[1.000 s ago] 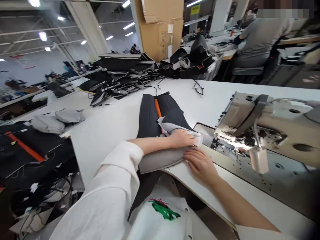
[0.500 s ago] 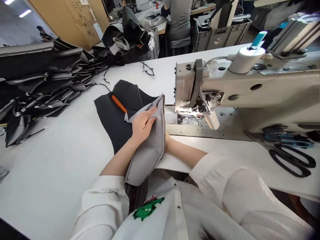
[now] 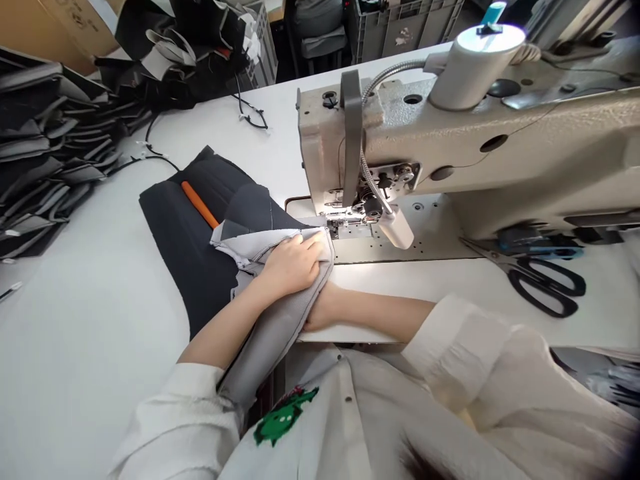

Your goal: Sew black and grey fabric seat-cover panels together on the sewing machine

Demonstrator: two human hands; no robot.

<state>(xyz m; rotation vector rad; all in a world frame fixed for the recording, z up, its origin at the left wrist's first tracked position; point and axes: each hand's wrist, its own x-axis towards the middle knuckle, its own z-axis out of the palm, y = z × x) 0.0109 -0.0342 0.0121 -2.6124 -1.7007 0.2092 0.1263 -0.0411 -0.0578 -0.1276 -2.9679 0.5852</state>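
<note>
My left hand [image 3: 293, 267] is closed, with fingers curled into the light-grey side of a sewn fabric piece [image 3: 270, 320], bunching it near its stitched edge. My right hand [image 3: 323, 307] reaches beneath the right edge of the same piece; its fingers are hidden there. The piece's dark side [image 3: 175, 240] spreads to the left on the table, with an orange strip [image 3: 199, 204] on it. The top corner of the grey part is close to the needle area of a sewing machine [image 3: 345, 223], just in front of its plate.
Black-handled scissors [image 3: 545, 283] rest at the right on the white table [image 3: 100, 347]. A heap of dark and grey fabric pieces [image 3: 45, 147] fills the left back. Black cords [image 3: 250, 113] trail across the table. Grey crates [image 3: 405, 30] stand behind it.
My left hand has gone from flat, extended fingers to a curled grip, and the grey layer is now folded and bunched. The piece's top corner has come closer to the machine's needle area.
</note>
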